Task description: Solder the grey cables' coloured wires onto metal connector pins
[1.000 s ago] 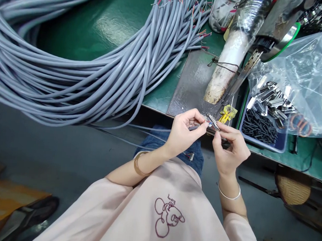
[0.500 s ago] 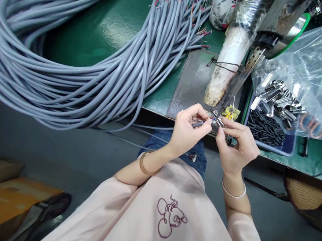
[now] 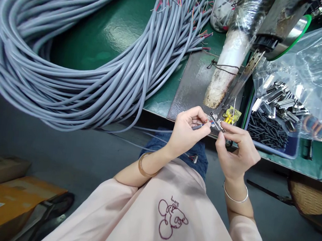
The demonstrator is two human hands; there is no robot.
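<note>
My left hand (image 3: 189,127) is closed, pinching the end of a grey cable (image 3: 197,127) whose thin coloured wires reach a metal multi-pin connector (image 3: 216,122). My right hand (image 3: 238,149) grips the right end of that connector between thumb and fingertips. Right above the connector, the tip of a long soldering-iron-like metal tool (image 3: 242,76) points down at its pins; whether they touch I cannot tell. Fingers partly hide the wire ends. A yellow packet (image 3: 231,115) lies just behind. A second connector (image 3: 195,159), with wires attached, hangs over my lap.
A thick bundle of grey cables (image 3: 119,84) with stripped ends covers the left bench. A blue tray (image 3: 291,153) at right holds black sleeves (image 3: 267,131) and loose connectors (image 3: 286,101), beside a plastic bag (image 3: 316,65). A white wrapped tube (image 3: 221,77) slants over a metal plate (image 3: 191,82).
The view has shifted slightly. Both hands keep their hold on the cable and connector, with the tool's tip now a little farther above the connector.
</note>
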